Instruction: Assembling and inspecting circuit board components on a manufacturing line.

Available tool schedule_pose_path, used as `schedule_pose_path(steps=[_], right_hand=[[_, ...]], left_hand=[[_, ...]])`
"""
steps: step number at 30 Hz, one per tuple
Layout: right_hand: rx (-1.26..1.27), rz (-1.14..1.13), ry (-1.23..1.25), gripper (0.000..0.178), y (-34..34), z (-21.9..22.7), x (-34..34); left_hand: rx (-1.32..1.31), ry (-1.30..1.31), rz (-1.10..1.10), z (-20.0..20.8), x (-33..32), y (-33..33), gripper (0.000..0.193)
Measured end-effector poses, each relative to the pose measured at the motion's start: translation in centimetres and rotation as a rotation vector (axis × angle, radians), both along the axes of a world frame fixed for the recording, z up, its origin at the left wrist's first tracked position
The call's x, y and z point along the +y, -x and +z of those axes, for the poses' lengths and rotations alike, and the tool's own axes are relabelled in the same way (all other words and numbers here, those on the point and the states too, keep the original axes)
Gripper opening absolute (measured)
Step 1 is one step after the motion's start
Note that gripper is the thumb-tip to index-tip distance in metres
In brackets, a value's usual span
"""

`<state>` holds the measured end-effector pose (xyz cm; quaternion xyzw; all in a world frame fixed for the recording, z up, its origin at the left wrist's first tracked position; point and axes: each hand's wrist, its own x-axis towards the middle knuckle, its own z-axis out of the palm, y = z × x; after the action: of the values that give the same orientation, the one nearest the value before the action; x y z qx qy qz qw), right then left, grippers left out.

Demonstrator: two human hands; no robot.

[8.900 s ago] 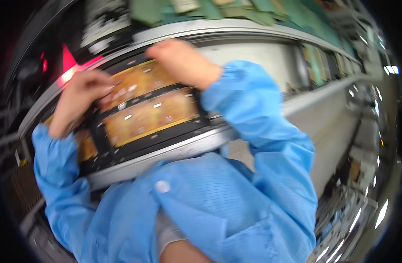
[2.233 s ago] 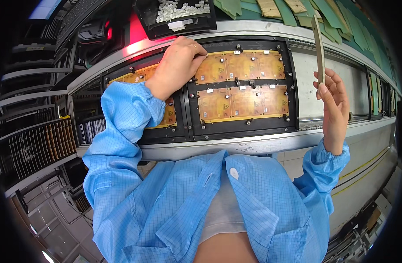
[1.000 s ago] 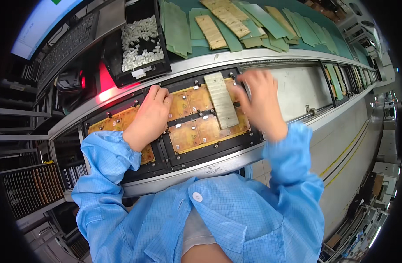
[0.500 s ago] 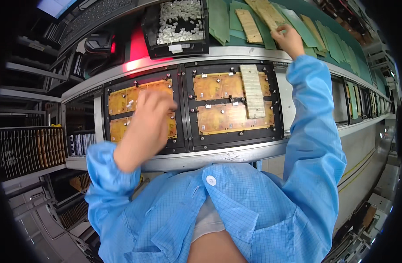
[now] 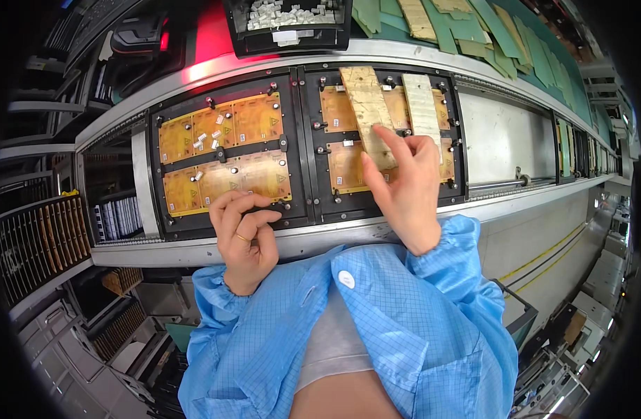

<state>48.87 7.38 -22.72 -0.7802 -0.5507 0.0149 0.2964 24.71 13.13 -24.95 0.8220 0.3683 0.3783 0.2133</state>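
My right hand (image 5: pixel 408 185) rests its fingertips on a pale wood-coloured strip (image 5: pixel 362 98), its thumb and forefinger apart. The strip lies slanted across the orange circuit boards (image 5: pixel 339 167) in the right black frame. A paler strip (image 5: pixel 423 108) lies beside it, partly behind my fingers. My left hand (image 5: pixel 244 234), with a ring, hovers at the near edge of the left frame's lower orange board (image 5: pixel 258 171). Its fingers are curled together; anything between them is hidden. Small white connectors (image 5: pixel 216 134) lie loose on the left frame's boards, several on the upper one.
Beyond the metal rail (image 5: pixel 195 73) stands a black bin (image 5: pixel 292 42) of white connectors. Green and wood-coloured strips (image 5: pixel 467 35) are piled at the far right. A rack of boards (image 5: pixel 45 244) stands at left. The conveyor (image 5: pixel 505 136) continues rightward.
My right hand has come back from the far pile, and a second strip now lies on the right frame's boards. My left hand has drawn nearer to me, uncovering loose connectors on the left boards.
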Motion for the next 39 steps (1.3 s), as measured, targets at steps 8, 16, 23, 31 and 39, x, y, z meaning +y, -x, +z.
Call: schedule_pose_path(steps=[8,16,23,31,39], right_hand=[[-0.05,-0.036,0.078,0.04,2.2,-1.7,1.1],[-0.156,0.032,0.151,0.038,1.4,-0.1,1.4],[-0.477,-0.372,0.186,0.034,-8.9,-0.4,-3.6],[0.177,-0.365,0.315,0.036,-12.7,-3.8,-6.3],[0.245,-0.411,0.289,0.04,-14.7,-5.5,-6.8]], left_hand=[[-0.057,0.04,-0.058,-0.5,0.4,0.9,0.026],[-0.082,0.084,-0.047,-0.5,0.7,1.0,0.027],[-0.083,0.098,-0.014,-0.3,0.6,1.5,0.027],[0.01,-0.058,0.214,1.0,1.2,2.5,0.025],[0.28,0.223,0.78,-0.9,4.6,11.6,0.033]])
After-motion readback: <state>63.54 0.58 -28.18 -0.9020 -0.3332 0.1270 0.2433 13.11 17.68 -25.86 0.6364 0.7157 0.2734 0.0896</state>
